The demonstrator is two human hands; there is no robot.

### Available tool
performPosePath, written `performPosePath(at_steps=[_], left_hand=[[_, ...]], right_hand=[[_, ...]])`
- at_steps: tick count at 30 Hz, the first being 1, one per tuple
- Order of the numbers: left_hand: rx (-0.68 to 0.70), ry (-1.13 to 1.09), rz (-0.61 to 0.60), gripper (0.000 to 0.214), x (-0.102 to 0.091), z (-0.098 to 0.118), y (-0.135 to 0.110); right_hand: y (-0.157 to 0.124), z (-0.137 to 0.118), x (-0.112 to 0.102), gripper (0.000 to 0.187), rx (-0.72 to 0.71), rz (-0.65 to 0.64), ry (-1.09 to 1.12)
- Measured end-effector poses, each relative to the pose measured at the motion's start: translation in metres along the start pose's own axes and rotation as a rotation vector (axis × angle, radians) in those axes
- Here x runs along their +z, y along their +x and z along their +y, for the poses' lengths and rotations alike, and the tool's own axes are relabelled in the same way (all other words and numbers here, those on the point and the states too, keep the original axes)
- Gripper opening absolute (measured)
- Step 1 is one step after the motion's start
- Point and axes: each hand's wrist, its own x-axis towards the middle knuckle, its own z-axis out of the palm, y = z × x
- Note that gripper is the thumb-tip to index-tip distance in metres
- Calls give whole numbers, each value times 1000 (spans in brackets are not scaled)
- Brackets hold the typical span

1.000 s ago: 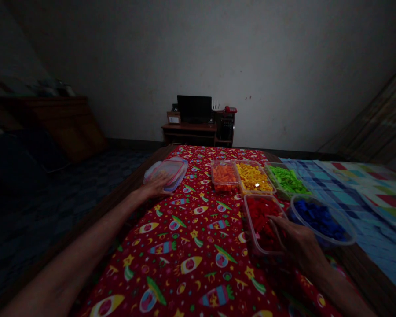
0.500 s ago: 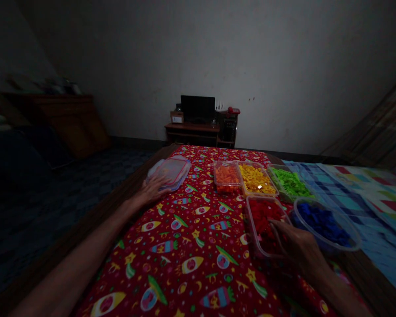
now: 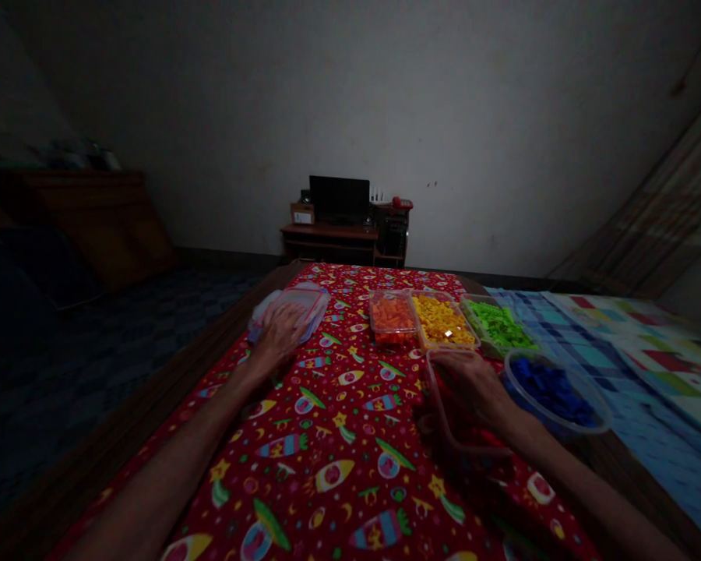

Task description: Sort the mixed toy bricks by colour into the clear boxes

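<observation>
My left hand (image 3: 281,331) lies flat with its fingers spread on a stack of clear plastic lids (image 3: 311,299) at the table's left side. My right hand (image 3: 473,382) is over the clear rectangular container of red pieces (image 3: 438,397), its fingertips down at the far end of the box. Shadow and the hand itself hide the fingers and most of the red pieces, so I cannot make out a grip. Just right of that hand is a round tub of blue pieces (image 3: 552,389). Behind it stand boxes of orange pieces (image 3: 392,313), yellow pieces (image 3: 442,318) and green pieces (image 3: 498,323).
A red cloth (image 3: 327,436) with rocket prints covers the table. On the right is a bed with a blue checked sheet (image 3: 584,343). Against the far wall stands a desk (image 3: 327,235) with a monitor (image 3: 339,199). A wooden cabinet (image 3: 93,222) is at the left.
My right hand has moved left and away from me, from the red box's right side to its far end. My left hand has moved further onto the lids. The view has shifted slightly.
</observation>
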Motion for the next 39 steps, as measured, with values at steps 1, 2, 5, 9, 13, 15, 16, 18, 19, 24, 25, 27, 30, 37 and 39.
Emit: performPosePath(at_steps=[1,2,5,9,13,15,16,18,19,24,25,27,30,37,39], left_hand=[[19,-32,43,42,3,15,3],[45,-57,55,41,7,31,5],[142,-207,71,35,23,76,14],[113,-348,56,34,45,119,31],[84,-463,52,42,62,138,43],[100,-505,62,51,69,140,43],[111,-523,66,54,71,141,41],[111,-546,81,57,76,141,39],[101,-550,88,58,78,141,37],[68,-510,120,58,91,141,37],[69,-491,137,57,92,142,38],[74,-440,182,52,89,143,39],[96,-343,223,38,71,144,39],[-14,-91,202,35,16,150,35],[-62,-49,186,37,6,148,35]], right_hand=[[13,2,2,25,-2,-20,-18],[27,4,4,25,7,-33,-44],[67,9,8,27,108,-67,-148],[112,18,12,29,434,-285,-161],[132,30,17,23,583,-425,-77],[134,33,20,21,591,-432,-71],[134,33,21,22,595,-428,-73],[134,31,22,26,600,-407,-90],[133,29,23,29,603,-394,-101],[132,20,25,33,553,-235,-183],[133,19,24,30,541,-193,-180],[135,17,20,21,544,-149,-91],[141,12,10,23,601,-131,289],[155,-18,6,31,462,118,976],[159,-28,11,30,413,115,1017]])
